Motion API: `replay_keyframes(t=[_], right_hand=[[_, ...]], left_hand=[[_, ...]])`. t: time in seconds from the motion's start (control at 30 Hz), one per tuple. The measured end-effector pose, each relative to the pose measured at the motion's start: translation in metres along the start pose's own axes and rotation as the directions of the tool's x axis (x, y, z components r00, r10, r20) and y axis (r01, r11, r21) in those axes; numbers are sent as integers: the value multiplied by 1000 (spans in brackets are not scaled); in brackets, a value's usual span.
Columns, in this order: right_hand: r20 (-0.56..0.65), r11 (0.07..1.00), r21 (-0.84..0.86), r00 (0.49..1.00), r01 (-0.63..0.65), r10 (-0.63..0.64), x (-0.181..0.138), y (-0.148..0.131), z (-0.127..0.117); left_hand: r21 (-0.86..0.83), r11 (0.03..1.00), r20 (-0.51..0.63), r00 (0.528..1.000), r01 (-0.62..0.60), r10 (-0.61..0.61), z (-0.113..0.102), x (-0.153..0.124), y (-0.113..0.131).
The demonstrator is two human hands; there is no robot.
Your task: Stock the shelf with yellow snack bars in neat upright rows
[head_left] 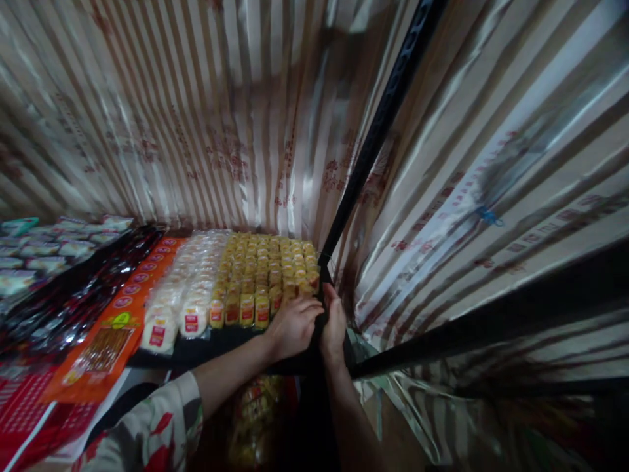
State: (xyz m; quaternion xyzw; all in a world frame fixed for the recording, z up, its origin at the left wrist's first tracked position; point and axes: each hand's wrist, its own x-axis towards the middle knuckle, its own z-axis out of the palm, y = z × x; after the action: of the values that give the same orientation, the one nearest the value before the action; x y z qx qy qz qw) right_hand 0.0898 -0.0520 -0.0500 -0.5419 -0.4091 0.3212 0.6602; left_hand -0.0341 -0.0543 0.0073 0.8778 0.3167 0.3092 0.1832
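My left hand [293,324] and my right hand [334,322] meet at the corner of a dark shelf [206,351], right where a black upright pole [373,137] joins it. The left hand's fingers curl over the shelf corner, closed on something I cannot make out. My right hand wraps around the base of the pole. Just behind the hands stand rows of small yellow packets [265,272], and beside those lie rows of white packets [187,288].
Orange packets [115,324], black shiny packets [63,305] and pale packets [44,249] fill the shelf to the left. Striped shiny sheeting [196,111] hangs behind and to the right. A black crossbar [491,324] runs off to the right. More packets [253,419] sit below.
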Motion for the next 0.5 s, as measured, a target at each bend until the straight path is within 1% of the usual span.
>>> replay_keyframes(t=[0.1, 0.17, 0.23, 0.3, 0.33, 0.37, 0.4, 0.43, 0.5], right_hand=[[-2, 999, 10, 999, 37, -37, -57, -12, -2], [31, 1000, -1, 999, 26, -26, -95, -13, -1], [76, 999, -32, 996, -36, 39, -131, -6, 1], [154, 984, -116, 976, -136, 153, -163, 5, 6], [200, 966, -183, 956, -180, 216, -176, 13, 9], [244, 942, -263, 930, -210, 276, -188, 21, 12], [287, 913, -347, 902, -216, 323, -198, 28, 15], [326, 883, -426, 877, -197, 353, -206, 36, 18], [410, 822, -558, 823, -116, 394, -217, 50, 23]], left_hand=[[-112, 993, 47, 999, 19, -14, 5, -51, 22], [-155, 983, 75, 994, 95, -84, 11, -89, 32], [-170, 963, 125, 974, 207, -187, 20, -127, 37], [-178, 936, 219, 940, 302, -262, 27, -165, 37], [-171, 914, 252, 913, 367, -320, 30, -182, 36], [-157, 885, 290, 877, 439, -383, 32, -199, 34], [-129, 848, 325, 829, 515, -454, 33, -214, 31], [-86, 804, 360, 770, 589, -526, 33, -229, 28], [24, 706, 422, 633, 708, -649, 31, -253, 20]])
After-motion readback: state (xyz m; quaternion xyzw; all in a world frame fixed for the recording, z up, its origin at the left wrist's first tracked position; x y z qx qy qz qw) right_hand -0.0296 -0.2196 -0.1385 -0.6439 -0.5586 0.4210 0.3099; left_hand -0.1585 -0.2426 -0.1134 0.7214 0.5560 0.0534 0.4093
